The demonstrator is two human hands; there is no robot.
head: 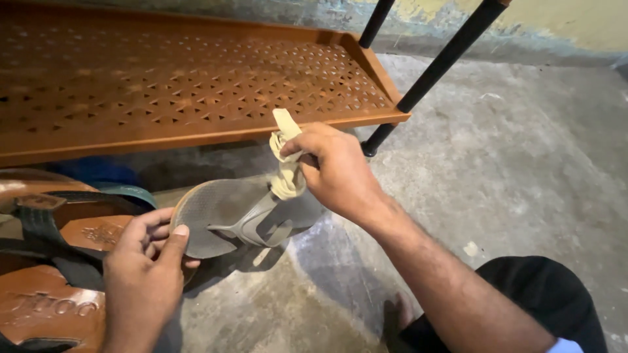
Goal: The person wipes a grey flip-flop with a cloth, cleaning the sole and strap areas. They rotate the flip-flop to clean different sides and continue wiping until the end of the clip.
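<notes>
Seen from the head camera, the left hand [145, 274] was closed on the toe rim of a grey rubber flip-flop sandal [242, 216], thumb on top and fingers curled beneath. That grip kept the sandal raised just above the concrete floor [510, 170] and tilted, so its footbed and strap faced up toward the other hand. The right hand [333, 167] was clenched around a crumpled pale yellow cloth [286, 163], pressing the wad against the sandal near its strap; one end of the cloth stuck up above the knuckles.

One grey sandal and one cloth were in view. At the left edge lay two brown embossed sandals with dark straps [52, 261], resting close against the left hand (a bluish-green thing behind them was too hidden to identify). Behind everything stood one brown perforated plastic rack shelf [183, 78] on black tubular legs [425, 78], two of which showed.
</notes>
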